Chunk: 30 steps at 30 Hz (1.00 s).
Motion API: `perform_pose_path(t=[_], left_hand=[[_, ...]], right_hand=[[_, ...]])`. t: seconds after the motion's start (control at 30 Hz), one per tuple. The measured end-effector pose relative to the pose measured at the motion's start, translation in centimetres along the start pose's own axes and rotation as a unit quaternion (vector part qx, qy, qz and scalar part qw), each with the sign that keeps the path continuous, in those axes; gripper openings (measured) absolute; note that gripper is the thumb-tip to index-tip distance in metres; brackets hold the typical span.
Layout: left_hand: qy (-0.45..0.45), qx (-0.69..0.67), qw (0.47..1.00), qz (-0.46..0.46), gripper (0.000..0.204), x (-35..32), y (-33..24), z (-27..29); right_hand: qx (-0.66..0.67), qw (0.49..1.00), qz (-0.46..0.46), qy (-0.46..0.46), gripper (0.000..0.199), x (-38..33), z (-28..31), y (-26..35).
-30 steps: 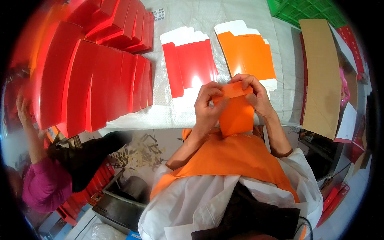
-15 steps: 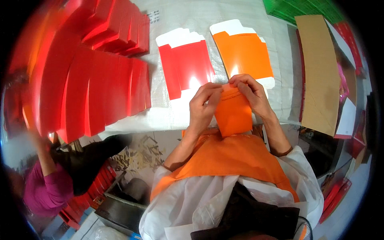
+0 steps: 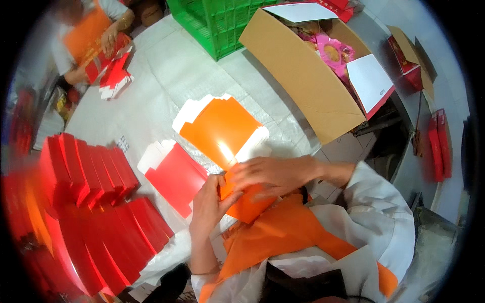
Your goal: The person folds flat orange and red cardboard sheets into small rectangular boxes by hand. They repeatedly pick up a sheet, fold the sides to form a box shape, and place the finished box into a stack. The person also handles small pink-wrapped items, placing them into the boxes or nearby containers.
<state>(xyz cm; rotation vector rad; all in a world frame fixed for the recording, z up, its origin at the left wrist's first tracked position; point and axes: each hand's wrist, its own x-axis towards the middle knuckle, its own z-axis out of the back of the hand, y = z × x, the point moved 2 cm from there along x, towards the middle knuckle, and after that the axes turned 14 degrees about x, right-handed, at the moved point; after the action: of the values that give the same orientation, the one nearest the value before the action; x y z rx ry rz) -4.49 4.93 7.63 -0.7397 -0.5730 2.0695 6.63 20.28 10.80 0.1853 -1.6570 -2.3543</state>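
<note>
A small orange carton, partly folded, is held in front of my orange apron at the table's near edge. My left hand grips its left end, thumb against the near side. Across its top lies my right hand, fingers bent over the end and somewhat blurred; they hide part of the carton. Just beyond my hands, a stack of flat orange cartons with white flaps lies on the table. Left of that is a stack of flat red cartons, its lower right corner close to my left hand.
Red boxes stand in rows at the left. A tall cardboard box holding pink-wrapped things stands at the right, beside a green crate. At the far left, a person in an orange apron handles a red carton on the white-covered table.
The view has swung right, bringing the crate, cardboard box and far person into fuller sight. My right hand has shifted from pinching the carton's top edge to lying across it.
</note>
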Motion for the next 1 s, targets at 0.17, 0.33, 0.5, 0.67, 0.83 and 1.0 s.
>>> perform_pose_path(t=[0.17, 0.33, 0.5, 0.67, 0.83, 1.0], left_hand=[[-0.2, -0.267, 0.943, -0.009, 0.028, 0.7, 2.5, 1.8], [-0.237, -0.294, 0.925, 0.036, 0.029, 2.1, 4.0, 1.0], [-0.253, -0.307, 0.916, 0.056, 0.032, 3.3, 5.3, -0.2], [-0.275, -0.318, 0.905, 0.062, 0.03, 3.8, 5.4, -1.5], [-0.21, -0.384, 0.895, 0.086, 0.028, 4.8, 3.5, -2.8], [-0.201, -0.38, 0.899, 0.086, 0.025, 4.1, 1.5, -2.5]], right_hand=[[-0.126, 0.941, -0.102, -0.298, 0.032, -7.6, 12.2, 5.8], [-0.363, 0.816, -0.26, -0.367, 0.034, -16.3, 20.8, 2.0], [-0.358, 0.723, -0.432, -0.403, 0.044, -22.9, 17.8, 12.9], [-0.148, 0.736, -0.527, -0.4, 0.061, -27.9, 11.9, 8.6], [0.334, 0.644, -0.222, -0.652, 0.079, -28.3, 6.4, -2.1], [0.432, 0.556, -0.031, -0.71, 0.057, -29.5, 11.0, -0.1]])
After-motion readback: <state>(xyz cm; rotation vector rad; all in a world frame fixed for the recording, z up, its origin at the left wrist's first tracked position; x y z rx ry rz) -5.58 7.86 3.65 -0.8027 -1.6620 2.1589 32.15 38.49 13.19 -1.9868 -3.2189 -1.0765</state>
